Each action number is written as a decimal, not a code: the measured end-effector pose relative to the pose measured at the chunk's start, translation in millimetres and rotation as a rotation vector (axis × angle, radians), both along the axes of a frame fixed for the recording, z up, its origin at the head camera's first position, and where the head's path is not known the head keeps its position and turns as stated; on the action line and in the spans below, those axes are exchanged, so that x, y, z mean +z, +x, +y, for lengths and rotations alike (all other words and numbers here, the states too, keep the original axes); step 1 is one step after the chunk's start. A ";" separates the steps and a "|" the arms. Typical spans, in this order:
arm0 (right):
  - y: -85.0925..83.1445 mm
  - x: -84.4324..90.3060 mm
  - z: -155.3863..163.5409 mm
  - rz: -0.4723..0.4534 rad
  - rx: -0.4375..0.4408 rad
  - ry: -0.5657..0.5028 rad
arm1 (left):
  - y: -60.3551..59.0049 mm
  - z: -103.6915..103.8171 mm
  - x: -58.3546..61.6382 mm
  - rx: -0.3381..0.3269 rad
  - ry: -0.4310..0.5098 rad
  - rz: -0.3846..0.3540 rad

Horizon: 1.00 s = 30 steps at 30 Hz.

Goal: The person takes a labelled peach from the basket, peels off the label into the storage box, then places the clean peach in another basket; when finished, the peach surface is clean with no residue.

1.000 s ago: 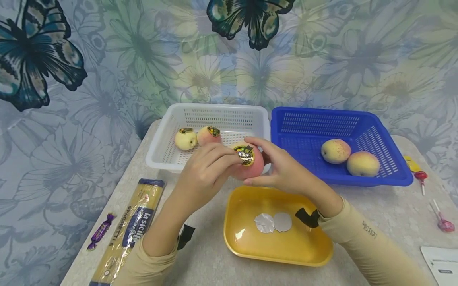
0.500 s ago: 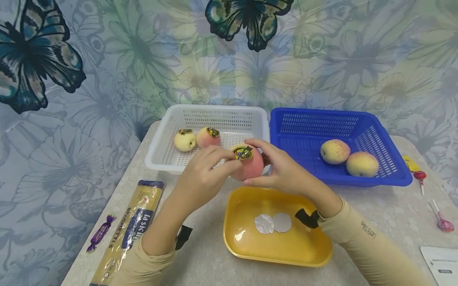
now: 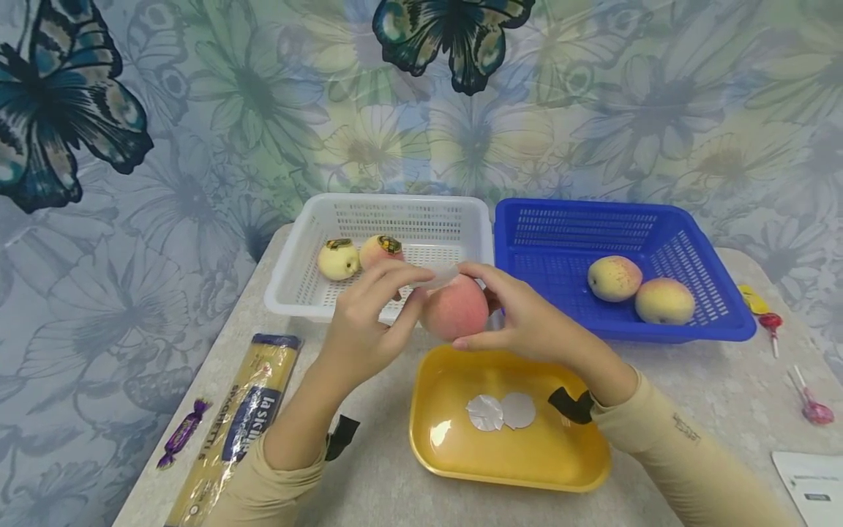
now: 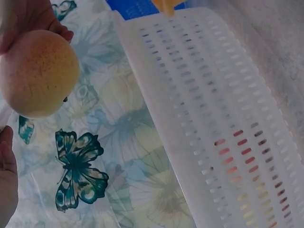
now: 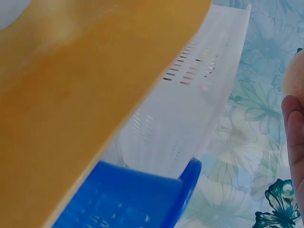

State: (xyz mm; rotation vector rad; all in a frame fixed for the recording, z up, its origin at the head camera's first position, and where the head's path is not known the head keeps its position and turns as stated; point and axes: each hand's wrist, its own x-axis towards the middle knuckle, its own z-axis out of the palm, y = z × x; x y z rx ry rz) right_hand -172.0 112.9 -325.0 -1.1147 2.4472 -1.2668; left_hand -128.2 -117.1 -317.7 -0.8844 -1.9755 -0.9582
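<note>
**Peach in both hands, sticker between the fingertips**

So here's what we've got. Our left hand (image 3: 369,322) has its thumb and fingertips pinched together on a small pale sticker (image 3: 440,276), which sits right at the top of the peach (image 3: 455,307). From the head view we can't tell whether the sticker is fully off the skin or touching it at one edge. Our right hand (image 3: 527,318) grips the peach from the right side, fingers curled over the top and thumb underneath. The peach is up in the air, above the far edge of the yellow tray (image 3: 579,468) and just in front of the near wall of the white basket (image 3: 290,289). In the left wrist view it shows as a round orange-pink ball (image 4: 38,73) with a speckled skin.

Moving outward: two round silvery discs (image 3: 502,411) lie side by side, overlapping a little, in the middle of the yellow tray. Two more peaches with dark labels (image 3: 358,256) sit on the left side of the white basket. The blue basket (image 3: 520,241) stands just right of the white one, touching or nearly so, with two bare peaches (image 3: 640,289) toward its right end.

Near left on the table there's a spaghetti pack (image 3: 240,421) and a purple wrapped candy (image 3: 183,432). Over on the right, well apart from our hands, are a couple of lollipops (image 3: 813,406).
</note>
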 end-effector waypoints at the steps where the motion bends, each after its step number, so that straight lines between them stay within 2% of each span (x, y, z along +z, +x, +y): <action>1: 0.9 0.7 1.8 0.008 -0.009 0.016 | 0.4 0.6 0.2 -0.010 0.038 -0.017; 7: 5.1 3.5 16.5 0.038 -0.030 0.032 | 8.3 2.2 -2.3 -0.102 0.222 -0.204; 11: 6.0 0.8 33.0 0.043 -0.072 0.010 | 18.5 0.2 -7.9 -0.151 0.263 -0.354; 14: 6.5 -1.3 47.2 0.030 -0.119 0.001 | 25.9 -1.9 -16.8 -0.132 0.182 -0.468; 18: 7.9 -2.4 64.5 0.001 -0.191 -0.003 | 31.8 -1.8 -35.4 -0.092 0.002 -0.670; 21: 9.3 -2.7 74.9 -0.007 -0.241 -0.007 | 33.4 1.1 -51.0 -0.108 -0.112 -0.847; 23: 10.6 -2.9 80.4 -0.013 -0.270 -0.006 | 33.1 4.1 -60.5 -0.138 -0.187 -0.937; 26: 12.0 -4.0 87.2 -0.021 -0.305 -0.003 | 31.3 10.0 -71.3 -0.189 -0.290 -1.008; 28: 12.1 -5.5 90.8 -0.027 -0.320 -0.002 | 29.3 14.6 -76.4 -0.204 -0.366 -1.016; 30: 11.4 -7.3 93.9 -0.031 -0.328 -0.005 | 27.3 19.2 -79.6 -0.191 -0.452 -1.001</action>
